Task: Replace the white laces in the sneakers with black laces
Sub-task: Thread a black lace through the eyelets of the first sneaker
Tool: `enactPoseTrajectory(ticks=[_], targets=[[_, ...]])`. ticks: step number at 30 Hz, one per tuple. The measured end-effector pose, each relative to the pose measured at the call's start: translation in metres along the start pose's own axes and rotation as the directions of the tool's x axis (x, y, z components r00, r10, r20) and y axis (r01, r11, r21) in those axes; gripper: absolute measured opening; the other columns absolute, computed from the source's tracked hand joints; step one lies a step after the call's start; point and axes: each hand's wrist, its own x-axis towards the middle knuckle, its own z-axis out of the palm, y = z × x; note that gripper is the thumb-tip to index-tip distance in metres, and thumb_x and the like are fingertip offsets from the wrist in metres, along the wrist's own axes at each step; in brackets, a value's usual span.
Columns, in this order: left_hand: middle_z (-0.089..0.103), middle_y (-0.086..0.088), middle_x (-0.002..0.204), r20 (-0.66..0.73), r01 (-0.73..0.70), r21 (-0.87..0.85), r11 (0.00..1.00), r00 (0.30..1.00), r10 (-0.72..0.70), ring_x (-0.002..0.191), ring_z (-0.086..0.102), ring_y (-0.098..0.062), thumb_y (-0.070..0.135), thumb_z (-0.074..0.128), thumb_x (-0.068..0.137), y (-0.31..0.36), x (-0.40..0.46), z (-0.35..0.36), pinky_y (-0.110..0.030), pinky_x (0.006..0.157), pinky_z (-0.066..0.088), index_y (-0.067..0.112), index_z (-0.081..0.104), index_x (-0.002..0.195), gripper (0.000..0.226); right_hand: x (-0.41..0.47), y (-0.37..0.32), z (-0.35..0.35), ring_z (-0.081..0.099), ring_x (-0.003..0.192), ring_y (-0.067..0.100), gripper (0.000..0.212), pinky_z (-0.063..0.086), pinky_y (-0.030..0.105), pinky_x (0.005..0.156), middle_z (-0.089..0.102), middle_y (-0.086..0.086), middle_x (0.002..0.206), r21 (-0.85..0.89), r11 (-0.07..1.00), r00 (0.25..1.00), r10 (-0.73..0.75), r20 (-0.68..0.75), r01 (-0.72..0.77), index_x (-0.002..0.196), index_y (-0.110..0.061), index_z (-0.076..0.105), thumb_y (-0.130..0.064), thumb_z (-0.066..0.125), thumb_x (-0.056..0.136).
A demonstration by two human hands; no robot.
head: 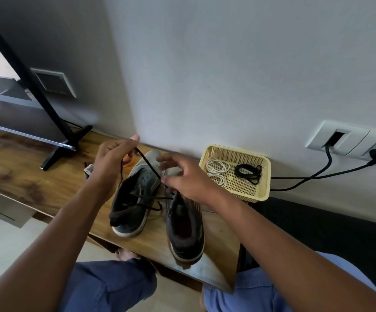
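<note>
A long wooden shelf (20, 167) is running along the wall, and a television (13, 86) on a black stand is taking up its left end, its foot (58, 152) reaching toward the work area. On the right, two black cables (313, 174) are trailing from the wall sockets (349, 140) and passing just behind a cream plastic basket (261, 190) that is sitting beside the shoes. Inside the basket, coiled white laces (216, 170) are lying at the left and a bundle of black lace (249, 173) is lying at the right, apart from them.

Two grey sneakers are standing side by side on the shelf, toes toward the wall. The left sneaker (133, 199) is wearing a loosely threaded black lace (148, 167); the right sneaker (186, 233) is sitting close beside it, its front hidden under the person's wrist. Something small and orange (129, 162) is peeking out behind the left hand, too hidden to name.

The left hand (112, 161) is raised above the left sneaker's toe, pinching one end of the black lace between thumb and fingers, so the lace is stretching taut and slanting down to the right. The right hand (187, 179) is hovering over the gap between the shoes, thumb and forefinger nipping the same lace lower down, near the eyelets, with the other fingers spread loosely. The person's knees in blue trousers (106, 287) are showing below the shelf edge.
</note>
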Motion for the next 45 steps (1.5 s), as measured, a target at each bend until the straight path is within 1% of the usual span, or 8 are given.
enactPoseTrajectory(ticks=[6,11,17,21,25,31,38,45], targets=[[0.059,0.001,0.059,-0.042,0.010,-0.003,1.000,0.999,-0.010,0.062,0.052,-0.018,0.032,0.061,0.104,-0.004,0.001,0.000,-0.031,0.066,0.041,0.007,0.064,0.069,0.043,0.006,-0.034,-0.002,0.049,0.052,0.012,0.007,0.031,0.020,0.038,0.065,0.008,0.079,0.377,0.925,0.997,-0.061,0.041,0.041,0.102,-0.011,0.071,-0.013,0.065,0.102],[0.049,0.001,0.055,-0.271,0.132,0.075,0.988,0.957,-0.107,0.052,0.045,-0.015,0.038,0.061,0.103,-0.014,0.006,-0.019,-0.029,0.055,0.039,0.014,0.053,0.066,0.045,0.004,-0.030,-0.025,0.030,0.049,0.015,0.022,0.024,0.019,0.039,0.047,0.014,0.070,0.398,0.915,0.994,-0.022,-0.104,0.062,0.088,0.001,0.070,-0.018,0.073,0.097],[0.040,0.008,0.053,-0.509,0.201,-0.323,0.925,0.787,-0.348,0.051,0.041,-0.010,0.035,0.056,0.104,-0.012,0.015,-0.028,-0.028,0.058,0.038,0.022,0.046,0.078,0.031,0.002,-0.024,-0.041,0.027,0.040,0.011,0.051,0.029,0.016,0.042,0.040,0.017,0.059,0.252,0.966,0.974,0.004,-0.228,0.055,0.076,0.017,0.055,-0.025,0.076,0.095],[0.039,0.011,0.053,-0.386,0.114,-0.103,0.988,0.911,-0.145,0.051,0.033,-0.009,0.034,0.052,0.107,-0.016,0.011,-0.019,-0.028,0.054,0.030,0.024,0.042,0.068,0.042,0.010,-0.004,-0.041,0.063,0.066,0.003,0.029,0.056,0.029,0.067,0.073,-0.005,0.076,-0.377,0.925,0.977,-0.042,-0.211,-0.041,0.084,-0.017,0.076,-0.045,0.078,0.088],[0.039,0.009,0.057,0.033,-0.142,0.354,0.924,0.990,0.139,0.053,0.035,-0.012,0.044,0.058,0.100,-0.022,0.004,0.010,-0.031,0.054,0.028,0.016,0.049,0.065,0.046,0.010,-0.009,-0.022,0.072,0.091,0.004,0.026,0.058,0.029,0.081,0.076,-0.013,0.106,-0.241,0.970,0.997,-0.051,-0.051,0.037,0.119,-0.023,0.074,-0.028,0.076,0.093],[0.054,-0.003,0.063,0.195,-0.289,0.519,0.804,0.956,0.217,0.056,0.045,-0.007,0.043,0.061,0.095,-0.024,0.001,0.035,-0.026,0.054,0.034,0.013,0.063,0.078,0.034,0.009,-0.008,-0.016,0.073,0.057,0.014,0.017,0.056,0.031,0.058,0.076,-0.002,0.073,-0.224,0.972,0.989,-0.096,-0.109,0.070,0.078,-0.025,0.071,-0.017,0.076,0.092],[0.071,-0.010,0.068,-0.039,-0.049,0.166,0.985,0.998,0.056,0.052,0.063,-0.015,0.029,0.085,0.085,-0.009,-0.002,0.039,-0.022,0.053,0.054,0.003,0.075,0.087,0.028,0.014,-0.005,-0.021,0.067,0.065,0.005,0.010,0.057,0.030,0.070,0.070,-0.014,0.067,-0.271,0.953,0.949,-0.202,-0.241,0.134,0.079,-0.024,0.076,-0.023,0.082,0.087],[0.069,-0.012,0.076,0.106,0.155,-0.084,0.984,0.984,-0.146,0.063,0.061,-0.015,0.022,0.080,0.082,-0.002,-0.003,0.038,-0.022,0.058,0.057,-0.003,0.075,0.102,0.032,0.016,-0.003,-0.020,0.065,0.067,0.006,0.007,0.055,0.029,0.068,0.070,-0.013,0.071,-0.317,0.941,0.958,-0.193,-0.211,0.120,0.082,-0.026,0.076,-0.030,0.081,0.085]])
